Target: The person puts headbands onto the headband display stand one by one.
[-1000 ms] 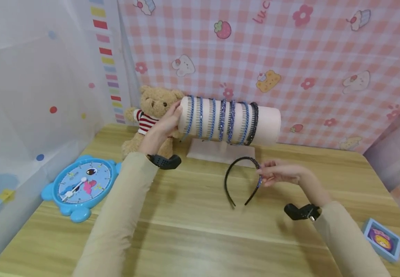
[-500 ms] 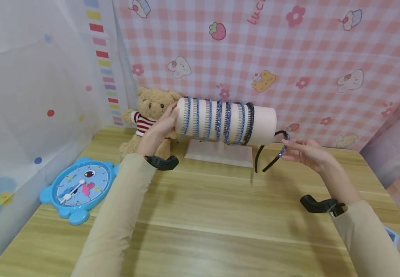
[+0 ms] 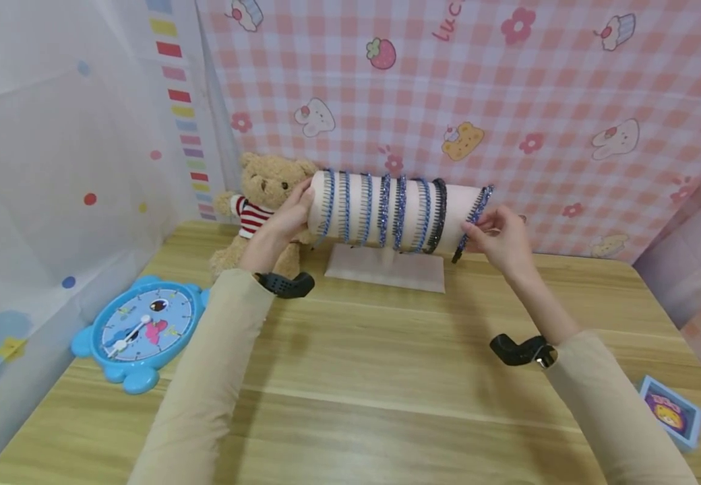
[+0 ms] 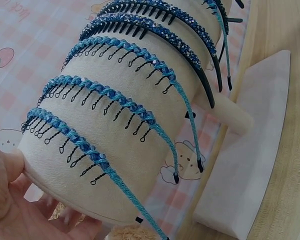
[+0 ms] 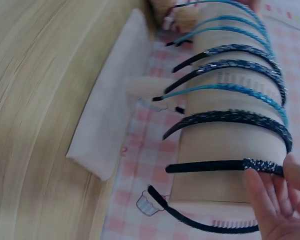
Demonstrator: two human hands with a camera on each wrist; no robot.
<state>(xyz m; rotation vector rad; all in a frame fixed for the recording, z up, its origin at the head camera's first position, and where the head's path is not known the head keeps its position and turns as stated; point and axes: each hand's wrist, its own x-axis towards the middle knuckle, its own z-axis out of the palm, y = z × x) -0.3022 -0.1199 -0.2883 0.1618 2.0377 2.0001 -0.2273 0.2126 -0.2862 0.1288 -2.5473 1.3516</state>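
Observation:
A pale pink headband stand [image 3: 461, 215] lies horizontal on a post above a flat base [image 3: 387, 268], carrying several blue braided, blue glitter and black headbands. My left hand [image 3: 290, 214] grips its left end, thumb on the rim [image 4: 5, 170] and fingers curled behind it in the left wrist view. At the right end, my right hand [image 3: 504, 236] pinches a black headband with blue glitter [image 3: 476, 210] between thumb and fingers. In the right wrist view this headband [image 5: 205, 166] has one leg across the roll and the other beyond its end. A black headband [image 3: 440, 215] sits nearest to its left.
Left of the stand sits a teddy bear [image 3: 271, 185] in a striped shirt, partly behind my left hand. A blue toy clock [image 3: 150, 323] lies at the table's left. Near the right edge is a small blue frame [image 3: 671, 412]. A checked curtain [image 3: 423, 87] hangs behind.
My right hand has carried the glitter headband from in front of the stand, out to the right and onto its right end. My left hand has stayed on the left end.

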